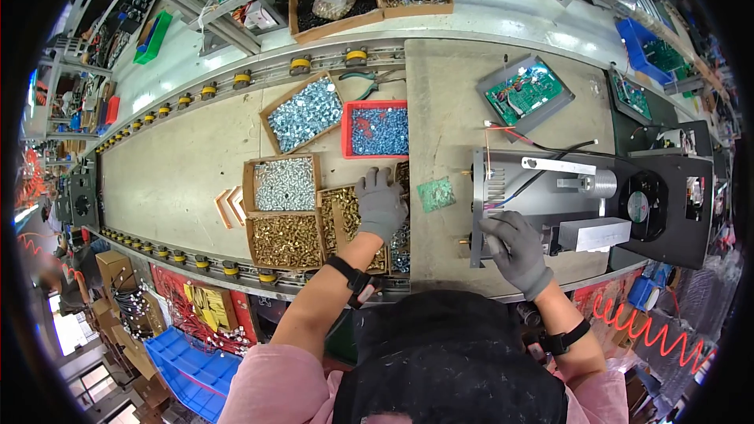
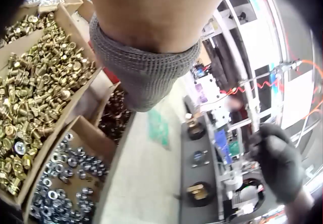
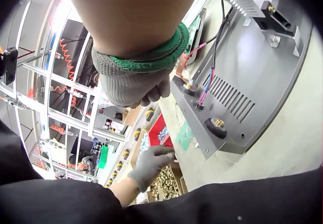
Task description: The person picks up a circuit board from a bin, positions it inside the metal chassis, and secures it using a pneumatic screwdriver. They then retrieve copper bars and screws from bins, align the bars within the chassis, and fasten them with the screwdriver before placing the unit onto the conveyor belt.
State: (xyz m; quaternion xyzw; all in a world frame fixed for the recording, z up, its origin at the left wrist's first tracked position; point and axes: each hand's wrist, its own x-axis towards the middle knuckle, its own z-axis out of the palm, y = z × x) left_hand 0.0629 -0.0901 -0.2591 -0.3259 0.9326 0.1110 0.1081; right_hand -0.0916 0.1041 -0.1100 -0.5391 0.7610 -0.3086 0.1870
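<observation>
My left hand (image 1: pixel 381 206), in a grey knit glove, reaches over the small-parts boxes with its fingers extended. Below it lie a box of brass-coloured bolts (image 1: pixel 339 216) and a narrow box of dark screws (image 2: pixel 116 112); silver nuts (image 2: pixel 68 178) fill another compartment nearby. My right hand (image 1: pixel 514 255), also gloved, is beside the front panel of a grey metal chassis (image 3: pixel 247 78), fingers bent. I cannot tell whether it holds something small. Brass terminals (image 3: pixel 218 123) stick out of that panel, and red, blue and black wires (image 3: pixel 211 78) run inside.
A loose green circuit board (image 1: pixel 436 195) lies between boxes and chassis. Behind are a tray with a circuit board (image 1: pixel 526 93), a red bin of blue parts (image 1: pixel 377 129) and pliers (image 1: pixel 361 82). An aluminium block (image 1: pixel 594 234) and fan (image 1: pixel 644 206) sit at the right.
</observation>
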